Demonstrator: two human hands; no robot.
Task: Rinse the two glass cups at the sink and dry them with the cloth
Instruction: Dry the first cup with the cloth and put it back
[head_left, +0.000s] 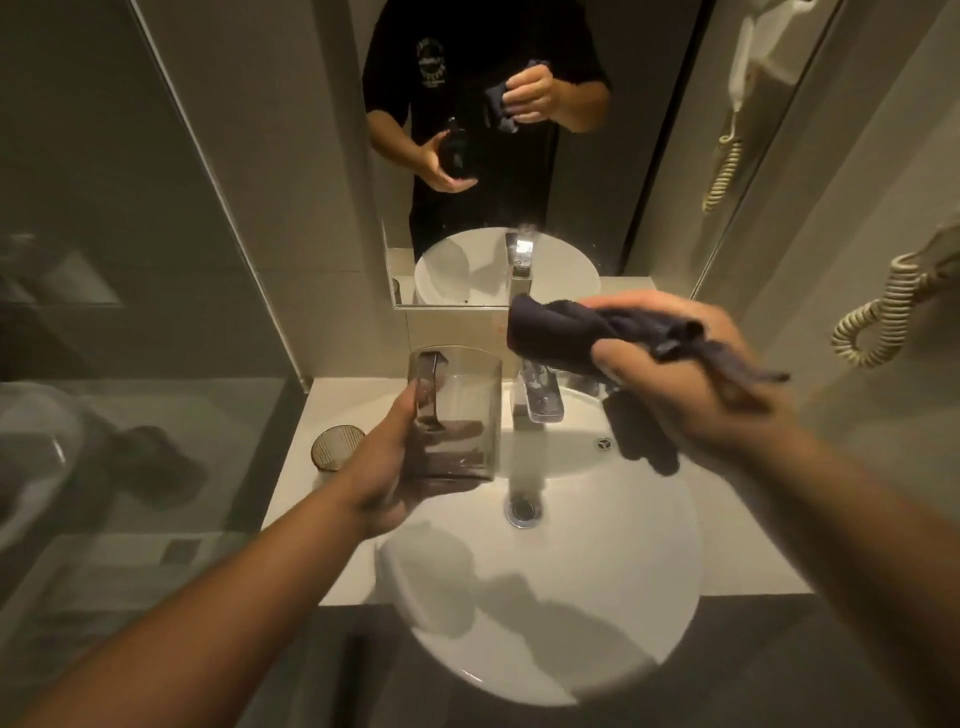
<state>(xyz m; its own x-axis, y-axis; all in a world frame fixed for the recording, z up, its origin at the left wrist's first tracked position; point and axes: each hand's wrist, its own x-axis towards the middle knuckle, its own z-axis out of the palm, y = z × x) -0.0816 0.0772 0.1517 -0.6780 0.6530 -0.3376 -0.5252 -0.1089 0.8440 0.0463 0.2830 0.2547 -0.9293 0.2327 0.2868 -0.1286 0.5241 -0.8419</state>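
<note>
Countertop (291, 499) and white sink (597, 597) fill the frame's lower centre under a mirror (311, 130). Left hand (384, 467) clasps one glass cup (457, 410) left of the tap (540, 395); right hand (675, 384) grips the dark cloth (561, 332). The second cup (335, 447), at centre left, is hard to make out.

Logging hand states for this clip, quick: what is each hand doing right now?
Left hand: closed around a glass cup, held above the sink.
Right hand: closed on the dark cloth, apart from the cup.

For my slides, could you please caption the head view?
Left hand holds a glass cup, right hand the cloth.
</note>
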